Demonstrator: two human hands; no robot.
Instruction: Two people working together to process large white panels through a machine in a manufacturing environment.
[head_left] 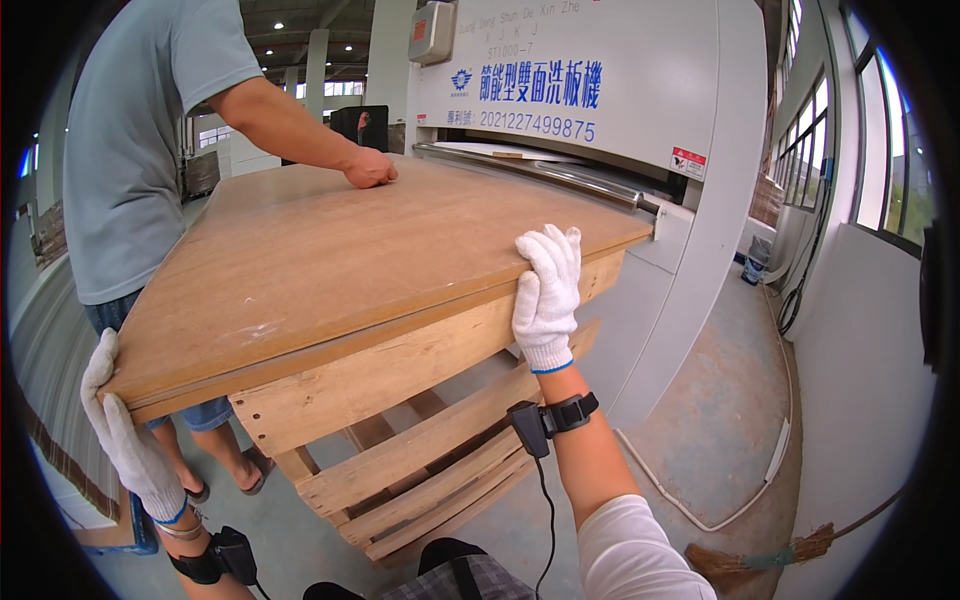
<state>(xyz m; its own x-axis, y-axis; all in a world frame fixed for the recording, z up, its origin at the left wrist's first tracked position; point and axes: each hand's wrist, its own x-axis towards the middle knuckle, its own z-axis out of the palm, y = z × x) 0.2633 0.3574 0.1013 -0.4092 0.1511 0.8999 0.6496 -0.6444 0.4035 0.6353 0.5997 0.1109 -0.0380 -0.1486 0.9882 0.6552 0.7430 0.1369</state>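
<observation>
A wide brown wooden board lies on top of at least one similar board, with a thin dark gap showing between their front edges. My left hand, in a white knit glove, rests against the near-left corner, fingers stretched up along the edge and thumb apart. Against the front edge further right is my right hand, gloved too, palm to the edge and fingers extended up over the rim. Neither hand wraps round the board. A co-worker's bare hand touches the board's far side.
Wooden pallets support the boards. Beyond them stands a large white machine with a metal roller at its slot. The co-worker stands at the left. A broom head and a pale hose lie on the right floor.
</observation>
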